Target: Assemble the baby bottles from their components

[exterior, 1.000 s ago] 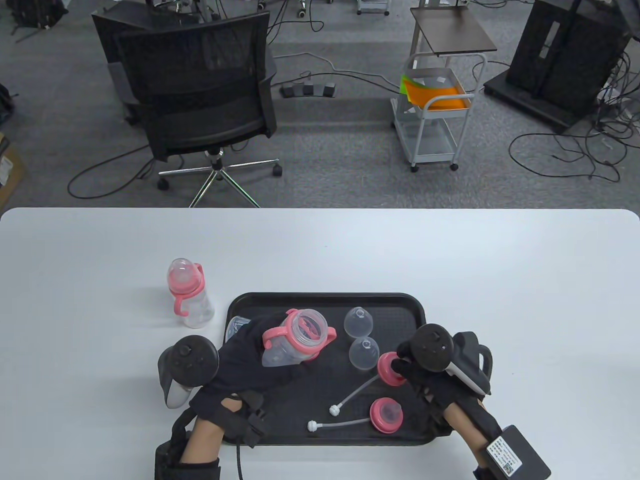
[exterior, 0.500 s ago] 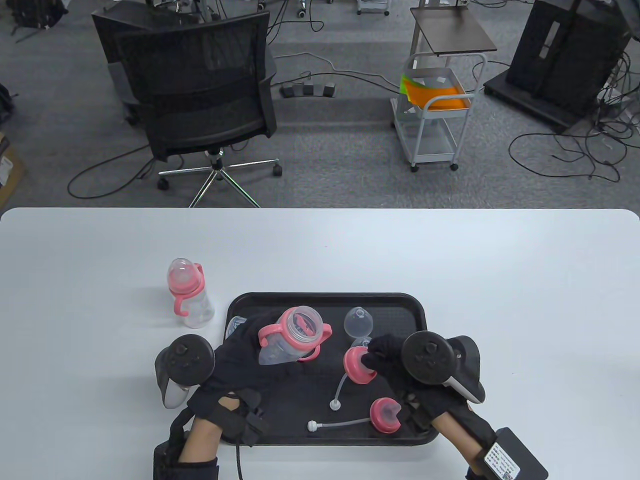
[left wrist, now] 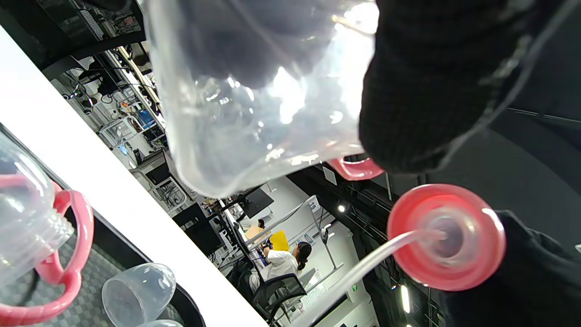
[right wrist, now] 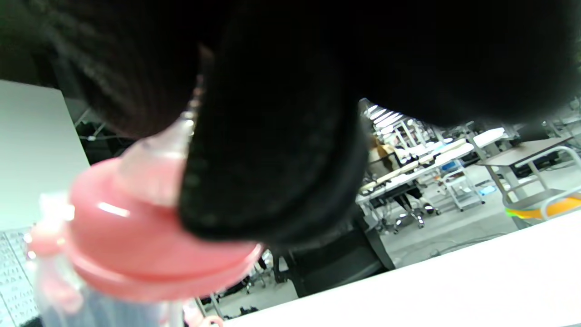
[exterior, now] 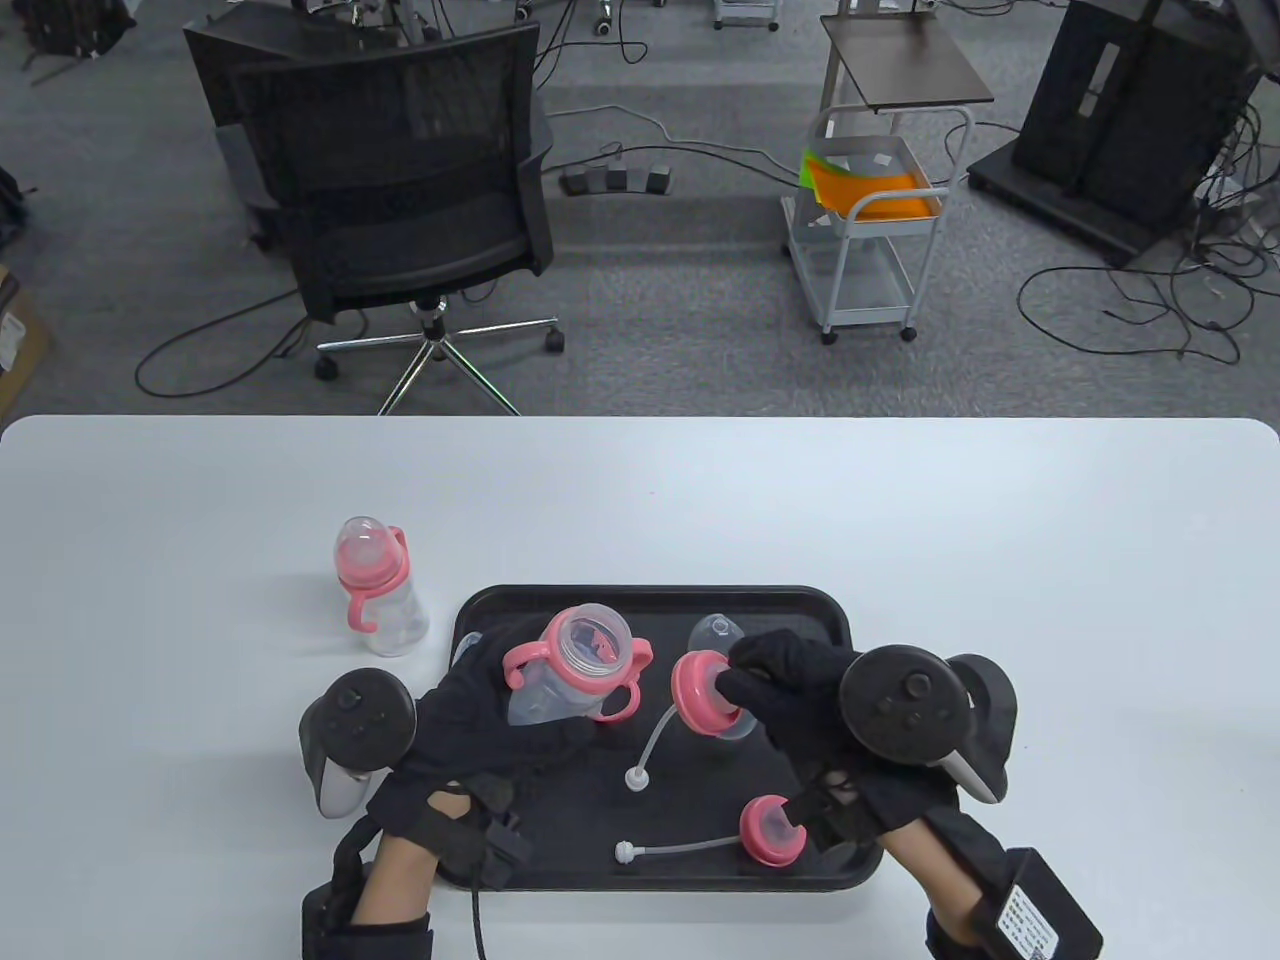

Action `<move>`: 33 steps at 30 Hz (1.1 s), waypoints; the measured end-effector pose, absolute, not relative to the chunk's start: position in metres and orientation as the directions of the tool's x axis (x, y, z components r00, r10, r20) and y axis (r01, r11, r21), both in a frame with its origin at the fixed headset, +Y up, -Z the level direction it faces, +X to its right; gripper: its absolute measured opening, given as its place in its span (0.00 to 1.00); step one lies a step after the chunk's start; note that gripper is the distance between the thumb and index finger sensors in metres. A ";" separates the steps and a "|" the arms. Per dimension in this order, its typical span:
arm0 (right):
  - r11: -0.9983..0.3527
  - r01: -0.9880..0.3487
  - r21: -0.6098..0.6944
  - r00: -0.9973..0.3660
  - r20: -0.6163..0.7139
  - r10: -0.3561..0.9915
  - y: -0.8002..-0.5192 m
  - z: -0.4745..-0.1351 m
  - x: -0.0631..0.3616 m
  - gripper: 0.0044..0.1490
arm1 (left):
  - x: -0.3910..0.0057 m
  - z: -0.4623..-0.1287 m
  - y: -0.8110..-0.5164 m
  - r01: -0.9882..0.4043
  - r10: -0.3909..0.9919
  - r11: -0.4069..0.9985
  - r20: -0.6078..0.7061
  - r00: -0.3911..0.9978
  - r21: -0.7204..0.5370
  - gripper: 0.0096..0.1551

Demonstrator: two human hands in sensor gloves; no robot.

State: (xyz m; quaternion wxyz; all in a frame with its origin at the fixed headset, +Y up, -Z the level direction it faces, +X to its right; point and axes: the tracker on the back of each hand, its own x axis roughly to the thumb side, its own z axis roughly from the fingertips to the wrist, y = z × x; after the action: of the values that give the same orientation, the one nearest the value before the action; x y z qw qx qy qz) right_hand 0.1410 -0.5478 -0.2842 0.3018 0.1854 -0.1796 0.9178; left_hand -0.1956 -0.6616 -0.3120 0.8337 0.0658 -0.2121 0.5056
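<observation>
We tilt open bottle (exterior: 575,675), left hand (exterior: 480,715) gripping base, toward right hand (exterior: 790,690); right fingers pinch straw lid (exterior: 700,692) for insertion.

Bottles: two. One assembled bottle (exterior: 378,585) upright on the table (exterior: 900,520); one open bottle (exterior: 575,675) over the tray (exterior: 650,598).
Pink straw lids: two, one raised (exterior: 700,693), one lying on the tray (exterior: 770,830).
Clear domed caps: at least two, one (exterior: 712,636) partly hidden, one mostly behind the raised lid.
Trays: one.
Gloved hands: two, left hand (exterior: 480,730) and right hand (exterior: 800,690).
</observation>
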 end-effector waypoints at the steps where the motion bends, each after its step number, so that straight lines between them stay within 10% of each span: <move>1: -0.748 -0.624 -0.225 -0.749 0.446 0.491 -0.546 -0.283 0.143 0.28 | -0.196 -0.312 -0.662 -0.868 0.815 0.483 0.421 0.399 -0.112 0.60; 33: -0.639 -0.663 -0.389 -0.740 0.469 0.482 -0.510 -0.255 0.176 0.28 | -0.150 -0.313 -0.678 -0.477 0.547 0.837 0.433 0.716 -0.269 0.60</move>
State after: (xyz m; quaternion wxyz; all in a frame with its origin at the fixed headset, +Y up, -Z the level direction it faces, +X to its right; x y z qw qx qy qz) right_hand 0.1759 -0.5104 -0.2554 0.3216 0.1631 -0.2775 0.8905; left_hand -0.1504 -0.6779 -0.3133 0.9238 -0.0691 -0.2550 0.2771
